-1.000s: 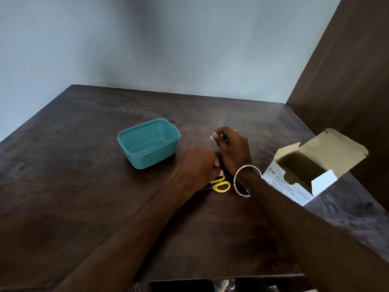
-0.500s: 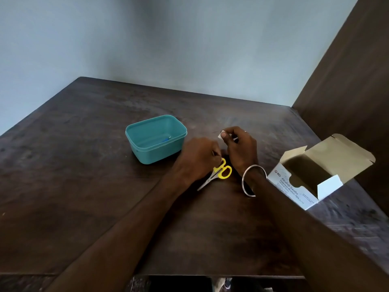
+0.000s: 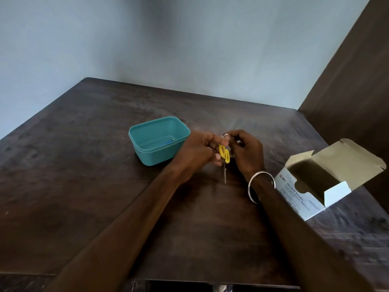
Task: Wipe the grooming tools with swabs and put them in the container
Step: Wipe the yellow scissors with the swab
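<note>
Left hand [image 3: 197,153] grips the scissors [image 3: 224,160] by the yellow loops, fingers [image 3: 210,140] curled round them, blades hanging down toward the worktop [image 3: 84,165], clear of it. Right hand [image 3: 246,152] pinches a small white swab [image 3: 227,136] at its fingertips, just above and beside the loops.

Handling, my read: scissors are light and stiff, steel blades thin and probably slick, more so once wet with alcohol. Plastic loops are the safe hold; keep fingers off the tips. Blades look closed, so wipe along the flats from pivot to tip. Swab is soft, thin, floppy; needs a pinch, folds round the blade easily.

Container [image 3: 159,140] sits just beyond the left fingers, open, something blue inside, can't tell what. Swab box [image 3: 299,194] is well out past the right wrist, flaps open.
</note>
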